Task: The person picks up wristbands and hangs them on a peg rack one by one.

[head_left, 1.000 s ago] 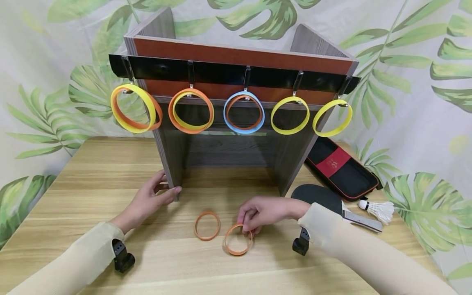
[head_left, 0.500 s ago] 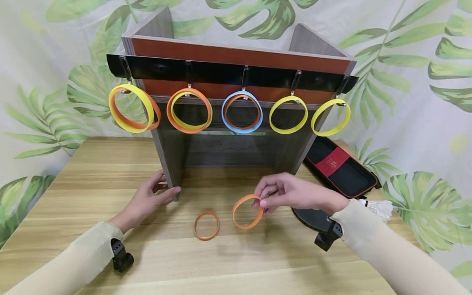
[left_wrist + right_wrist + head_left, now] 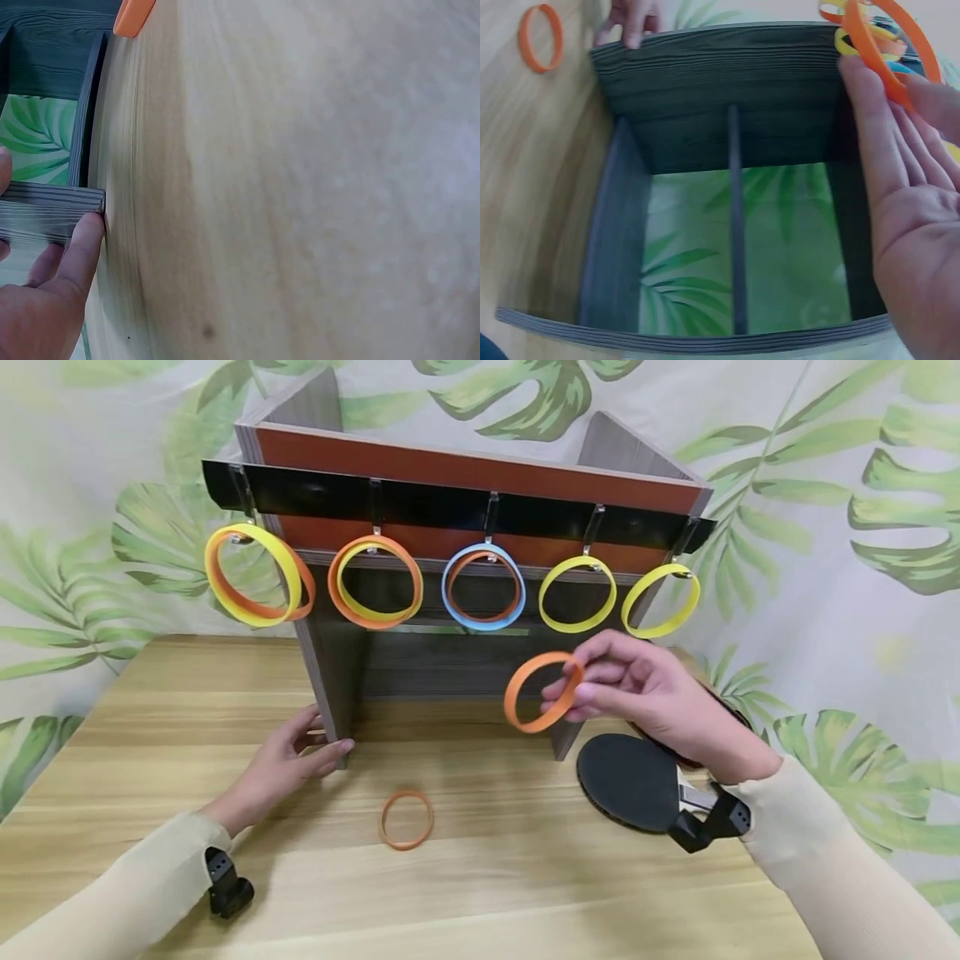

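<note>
My right hand (image 3: 645,693) pinches an orange ring (image 3: 513,697) between thumb and fingers, held in the air before the shelf's right side. Low on the left, my left hand (image 3: 281,768) grips the front edge of the grey wooden shelf (image 3: 322,693); in the left wrist view its thumb and fingers lie on either side of the panel (image 3: 45,214). Another orange ring (image 3: 406,847) lies flat on the table. From hooks on a black strip (image 3: 435,506) hang a yellow ring (image 3: 577,627) and a second yellow ring (image 3: 660,633), both single, at the right.
Farther left on the strip, a blue ring (image 3: 483,626) hangs with an orange one, and two hooks each bear yellow and orange rings. A black table tennis paddle (image 3: 626,781) lies right of the shelf. Behind the right hand, a dark case is mostly hidden.
My right hand has lifted the orange ring off the table, carrying it up and to the right towards the hanging rings. The left hand stays on the shelf edge.
</note>
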Available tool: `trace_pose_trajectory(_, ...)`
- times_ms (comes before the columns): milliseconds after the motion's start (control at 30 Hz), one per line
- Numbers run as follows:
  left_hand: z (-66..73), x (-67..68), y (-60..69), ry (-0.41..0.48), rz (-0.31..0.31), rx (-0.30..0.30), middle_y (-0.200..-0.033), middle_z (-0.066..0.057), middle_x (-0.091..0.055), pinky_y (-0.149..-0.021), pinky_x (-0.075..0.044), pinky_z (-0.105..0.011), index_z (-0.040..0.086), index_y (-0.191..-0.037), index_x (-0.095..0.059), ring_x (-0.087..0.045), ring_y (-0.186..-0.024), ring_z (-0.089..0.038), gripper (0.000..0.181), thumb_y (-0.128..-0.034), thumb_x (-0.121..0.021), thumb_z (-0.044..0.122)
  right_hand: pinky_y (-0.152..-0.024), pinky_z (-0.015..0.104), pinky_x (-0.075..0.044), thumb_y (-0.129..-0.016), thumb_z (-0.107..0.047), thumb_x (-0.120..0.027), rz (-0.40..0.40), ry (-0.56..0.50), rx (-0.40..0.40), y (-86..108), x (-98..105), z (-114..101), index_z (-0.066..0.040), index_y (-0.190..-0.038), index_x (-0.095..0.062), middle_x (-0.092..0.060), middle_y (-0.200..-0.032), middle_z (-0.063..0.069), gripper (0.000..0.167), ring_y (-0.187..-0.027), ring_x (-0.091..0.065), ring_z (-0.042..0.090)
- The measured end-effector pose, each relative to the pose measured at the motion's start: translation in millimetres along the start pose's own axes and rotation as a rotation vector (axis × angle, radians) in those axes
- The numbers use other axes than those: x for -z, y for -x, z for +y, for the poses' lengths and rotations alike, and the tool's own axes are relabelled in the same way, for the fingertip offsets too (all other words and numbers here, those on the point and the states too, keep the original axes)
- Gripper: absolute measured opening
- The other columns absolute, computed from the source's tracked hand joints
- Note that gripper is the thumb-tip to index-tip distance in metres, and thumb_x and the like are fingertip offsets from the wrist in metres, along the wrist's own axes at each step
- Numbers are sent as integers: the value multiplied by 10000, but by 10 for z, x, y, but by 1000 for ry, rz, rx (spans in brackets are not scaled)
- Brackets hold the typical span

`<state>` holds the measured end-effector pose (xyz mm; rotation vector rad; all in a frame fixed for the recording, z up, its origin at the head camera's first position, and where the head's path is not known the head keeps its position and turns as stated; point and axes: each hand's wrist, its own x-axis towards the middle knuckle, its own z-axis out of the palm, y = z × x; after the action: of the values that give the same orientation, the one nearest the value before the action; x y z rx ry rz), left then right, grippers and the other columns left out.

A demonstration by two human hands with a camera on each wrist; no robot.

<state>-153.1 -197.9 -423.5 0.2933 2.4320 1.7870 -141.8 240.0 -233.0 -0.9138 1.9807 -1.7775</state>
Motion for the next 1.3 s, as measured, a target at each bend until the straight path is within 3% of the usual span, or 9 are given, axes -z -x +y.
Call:
trace_pose_trajectory(233, 6, -21, -7, 31, -4, 14, -1507, -241, -495, -871, -623, -246, 106, -1621, -341, -600, -1111, 66, 689, -1038, -683, 241, -913, 347, -637, -1040, 110, -509, 227, -60, 216, -15, -42, -122, -1, -1200, -556, -798, -1134, 147, 200, -1106, -771, 243)
trace_pose_trajectory(400, 20, -36, -10, 38, -5, 18, -1504, -238, -503, -875, -621, -246, 120, -1618, -353, -603, -1119, 46, 685, -1034, -690, 243, -915, 341, -636, -1049, 64, -531, 400, -63, 231, -52, -114, -186, -54, -1195, -552, -813, -1093, 103, 190, -1059, -783, 212)
trace_pose_trajectory(533, 19, -46, -13, 31, -4, 18, -1500, -232, -514, -868, -620, -249, 128, -1611, -371, -607, -1122, 29, 674, -1031, -695, 242, -906, 322, -636, -1055, 27, -545, 470, -63, 237, -94, -156, -200, -57, -1197, -539, -810, -1094, 104, 165, -1010, -792, 201)
trace_pose_trajectory(867, 29, -20, -9, 22, 4, 15, -1480, -230, -527, -862, -618, -245, 120, -1596, -390, -611, -1127, 11, 657, -1027, -700, 231, -903, 307, -632, -1044, -84, -629, 554, -59, 195, -180, -188, -142, -37, -1152, -527, -820, -1021, 62, 156, -952, -797, 173)
trace_pose_trajectory(1300, 32, -18, -10, 21, 9, 14, -1474, -238, -531, -856, -621, -254, 115, -1591, -393, -617, -1115, 6, 651, -1026, -701, 217, -909, 313, -631, -1065, -74, -589, 500, -48, 136, -143, -250, -41, -26, -1231, -522, -821, -1067, 22, 185, -990, -799, 187)
